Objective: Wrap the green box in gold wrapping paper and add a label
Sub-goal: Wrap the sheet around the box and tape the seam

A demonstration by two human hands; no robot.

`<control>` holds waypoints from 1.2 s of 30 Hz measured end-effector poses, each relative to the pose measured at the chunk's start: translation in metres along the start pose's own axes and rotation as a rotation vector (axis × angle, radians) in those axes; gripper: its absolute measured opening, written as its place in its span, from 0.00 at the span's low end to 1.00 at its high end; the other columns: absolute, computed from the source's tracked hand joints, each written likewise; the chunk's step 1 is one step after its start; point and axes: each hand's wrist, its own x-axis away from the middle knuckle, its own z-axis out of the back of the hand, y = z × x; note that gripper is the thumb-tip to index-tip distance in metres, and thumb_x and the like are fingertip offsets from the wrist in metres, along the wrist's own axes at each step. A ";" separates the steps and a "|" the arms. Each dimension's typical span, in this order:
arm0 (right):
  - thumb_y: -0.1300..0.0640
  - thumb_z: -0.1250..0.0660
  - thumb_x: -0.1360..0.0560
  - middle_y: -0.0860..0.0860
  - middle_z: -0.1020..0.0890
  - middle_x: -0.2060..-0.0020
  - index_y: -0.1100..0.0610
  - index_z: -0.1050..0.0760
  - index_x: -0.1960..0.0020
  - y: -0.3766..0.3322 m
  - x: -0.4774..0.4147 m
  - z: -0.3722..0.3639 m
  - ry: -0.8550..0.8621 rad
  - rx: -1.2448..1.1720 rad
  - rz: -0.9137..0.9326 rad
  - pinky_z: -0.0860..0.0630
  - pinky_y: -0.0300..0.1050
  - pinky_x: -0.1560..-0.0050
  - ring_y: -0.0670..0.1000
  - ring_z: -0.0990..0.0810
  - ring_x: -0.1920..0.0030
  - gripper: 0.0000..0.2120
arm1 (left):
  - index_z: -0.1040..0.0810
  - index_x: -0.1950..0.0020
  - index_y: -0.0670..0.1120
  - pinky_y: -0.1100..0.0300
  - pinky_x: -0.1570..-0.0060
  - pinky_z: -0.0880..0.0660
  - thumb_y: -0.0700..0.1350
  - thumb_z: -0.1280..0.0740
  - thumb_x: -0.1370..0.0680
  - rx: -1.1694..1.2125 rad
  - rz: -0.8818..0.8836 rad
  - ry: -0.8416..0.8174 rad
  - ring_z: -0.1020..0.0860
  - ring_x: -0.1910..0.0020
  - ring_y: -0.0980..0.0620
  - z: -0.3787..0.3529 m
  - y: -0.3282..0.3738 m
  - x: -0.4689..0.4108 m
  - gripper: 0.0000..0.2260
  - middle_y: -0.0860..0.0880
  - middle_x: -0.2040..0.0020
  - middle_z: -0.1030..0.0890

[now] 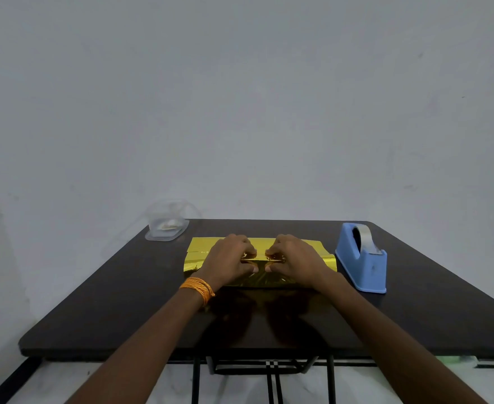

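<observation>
The gold wrapping paper (199, 249) lies in the middle of the dark table, folded up over something that must be the green box, which is fully hidden. My left hand (229, 258), with orange threads at the wrist, presses on the top of the wrapped bundle and pinches the paper's edge. My right hand (292, 258) does the same just to the right, fingertips close to those of the left hand along the seam. No label is clearly visible.
A blue tape dispenser (361, 255) with a roll of clear tape stands right of the paper. A clear plastic container (167, 225) with something pale inside sits at the back left corner. The dark table (123, 301) ends at a grey wall.
</observation>
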 end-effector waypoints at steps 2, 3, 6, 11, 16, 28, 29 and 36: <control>0.44 0.28 0.25 0.49 0.21 0.45 0.52 0.20 0.36 0.002 -0.003 -0.001 0.000 -0.016 -0.020 0.23 0.49 0.48 0.48 0.25 0.44 0.21 | 0.20 0.35 0.50 0.58 0.47 0.28 0.57 0.27 0.26 0.011 0.009 0.004 0.26 0.41 0.52 -0.004 -0.002 -0.002 0.21 0.52 0.39 0.21; 0.44 0.28 0.25 0.48 0.21 0.45 0.52 0.20 0.37 0.003 -0.004 -0.001 0.000 -0.023 -0.029 0.23 0.48 0.48 0.48 0.25 0.44 0.21 | 0.20 0.35 0.50 0.57 0.46 0.28 0.57 0.27 0.26 0.019 0.010 0.002 0.26 0.41 0.52 -0.004 -0.003 -0.003 0.22 0.52 0.39 0.21; 0.44 0.27 0.26 0.48 0.21 0.46 0.52 0.20 0.37 0.005 -0.005 -0.001 -0.002 -0.039 -0.038 0.23 0.46 0.49 0.47 0.25 0.46 0.21 | 0.20 0.36 0.50 0.56 0.44 0.27 0.57 0.26 0.27 0.066 -0.003 -0.007 0.26 0.40 0.52 -0.005 -0.011 -0.001 0.23 0.52 0.39 0.21; 0.45 0.25 0.28 0.48 0.22 0.44 0.52 0.21 0.38 0.005 -0.001 0.000 -0.011 -0.058 -0.041 0.22 0.48 0.47 0.48 0.26 0.45 0.22 | 0.20 0.38 0.49 0.55 0.42 0.26 0.52 0.22 0.30 0.083 -0.028 -0.021 0.24 0.40 0.51 -0.002 -0.017 0.004 0.22 0.51 0.39 0.19; 0.46 0.24 0.29 0.49 0.22 0.46 0.53 0.21 0.39 -0.003 0.000 -0.001 0.009 -0.016 -0.048 0.22 0.48 0.48 0.48 0.26 0.46 0.21 | 0.19 0.40 0.50 0.56 0.47 0.27 0.52 0.22 0.31 0.065 -0.001 -0.002 0.25 0.43 0.51 -0.002 -0.012 0.003 0.21 0.52 0.42 0.20; 0.47 0.23 0.29 0.49 0.23 0.44 0.53 0.22 0.38 -0.004 0.000 0.000 -0.004 -0.026 -0.062 0.21 0.47 0.48 0.49 0.26 0.44 0.23 | 0.22 0.39 0.49 0.58 0.50 0.27 0.53 0.21 0.32 0.003 -0.010 -0.037 0.25 0.44 0.51 0.005 -0.005 0.004 0.24 0.51 0.43 0.21; 0.47 0.23 0.29 0.49 0.23 0.43 0.53 0.23 0.37 -0.003 0.001 0.000 -0.006 -0.036 -0.058 0.21 0.46 0.47 0.49 0.26 0.43 0.24 | 0.22 0.38 0.50 0.58 0.50 0.27 0.54 0.21 0.32 -0.004 -0.019 -0.038 0.25 0.43 0.51 0.007 -0.004 0.005 0.25 0.51 0.43 0.21; 0.44 0.24 0.30 0.47 0.22 0.41 0.51 0.23 0.35 0.011 0.018 0.008 0.104 -0.184 -0.084 0.26 0.48 0.41 0.48 0.27 0.39 0.26 | 0.18 0.47 0.51 0.62 0.56 0.25 0.62 0.27 0.29 0.217 0.033 0.046 0.22 0.53 0.57 0.019 0.011 0.001 0.18 0.55 0.52 0.17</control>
